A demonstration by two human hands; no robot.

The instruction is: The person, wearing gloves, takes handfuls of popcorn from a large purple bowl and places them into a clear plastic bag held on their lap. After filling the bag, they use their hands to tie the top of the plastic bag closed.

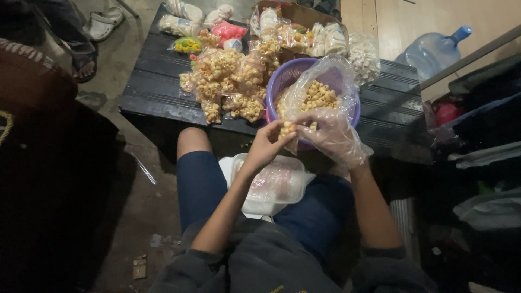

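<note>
Two hands, snack bag, purple bowl

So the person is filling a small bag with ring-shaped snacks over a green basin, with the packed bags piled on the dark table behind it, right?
Not quite: the head view shows the basin is purple, not green. The left hand and the plastic-covered right hand do hold a small bag of ring snacks over it, packed bags piled on the dark table.

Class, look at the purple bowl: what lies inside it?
The purple bowl holds yellow ring-shaped snacks within a clear plastic bag. The bowl's bottom is covered.
</note>
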